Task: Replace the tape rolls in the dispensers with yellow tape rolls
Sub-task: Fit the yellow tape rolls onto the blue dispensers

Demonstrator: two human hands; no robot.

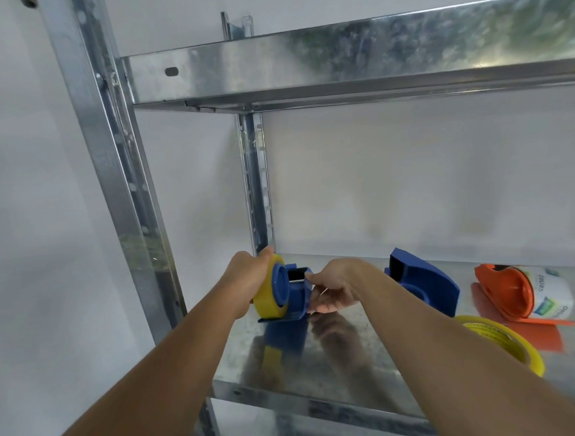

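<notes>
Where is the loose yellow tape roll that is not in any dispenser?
The loose yellow tape roll lies on the metal shelf, lower right, before the orange dispenser.

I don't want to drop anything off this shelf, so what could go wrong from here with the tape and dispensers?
1. The loose yellow tape roll lies near the shelf's front edge, by the right forearm; a bump might knock it off.
2. The left hand grips the yellow roll on the blue dispenser while the right hand pinches its front; fingers could possibly catch the cutter.
</notes>
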